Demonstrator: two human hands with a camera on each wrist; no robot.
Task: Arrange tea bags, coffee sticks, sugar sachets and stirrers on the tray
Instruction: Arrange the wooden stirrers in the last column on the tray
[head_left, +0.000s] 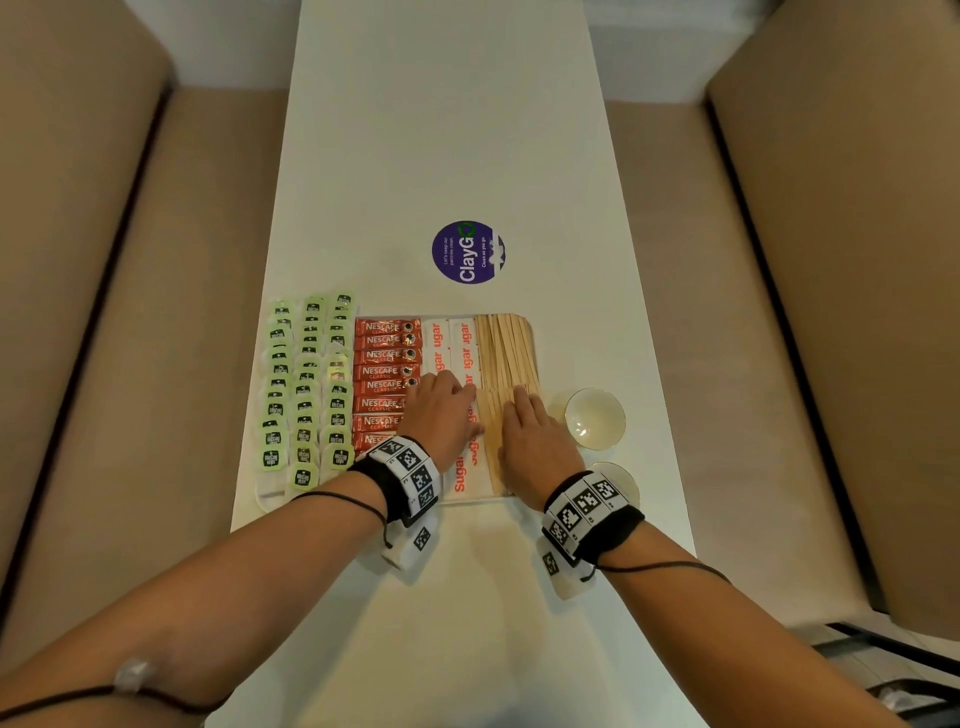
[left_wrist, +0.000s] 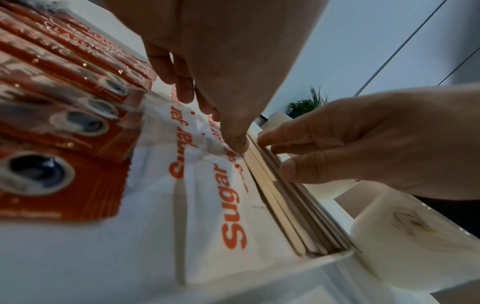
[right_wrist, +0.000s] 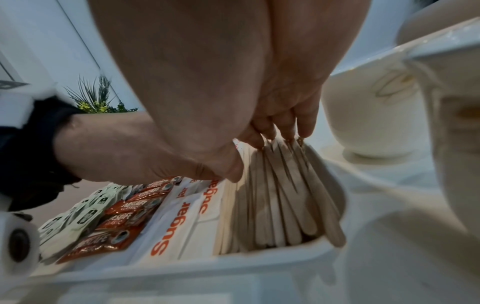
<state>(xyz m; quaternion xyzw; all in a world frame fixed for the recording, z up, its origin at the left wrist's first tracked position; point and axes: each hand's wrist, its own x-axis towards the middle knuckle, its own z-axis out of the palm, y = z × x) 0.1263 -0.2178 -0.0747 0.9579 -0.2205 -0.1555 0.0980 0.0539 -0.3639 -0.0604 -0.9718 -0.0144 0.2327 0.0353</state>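
Note:
A white tray (head_left: 270, 500) lies on the table and holds four groups. Green tea bags (head_left: 306, 389) fill its left side. Beside them come red coffee sticks (head_left: 384, 358), white sugar sachets (head_left: 449, 343) and wooden stirrers (head_left: 506, 348) at the right. My left hand (head_left: 457, 400) lies flat over the sachets (left_wrist: 228, 205), and its thumb touches the seam beside the stirrers (left_wrist: 285, 216). My right hand (head_left: 519, 410) presses its straight fingertips (right_wrist: 303, 131) on the near stirrers (right_wrist: 285, 195), with the thumb at the pile's left edge.
Right of the tray stands a small white bowl (head_left: 595, 418) with a gold rim; a second one (head_left: 618, 480) is partly hidden behind my right wrist. A round purple sticker (head_left: 468, 252) lies further up the narrow white table (head_left: 441, 130). Beige seats (head_left: 104, 312) flank both sides.

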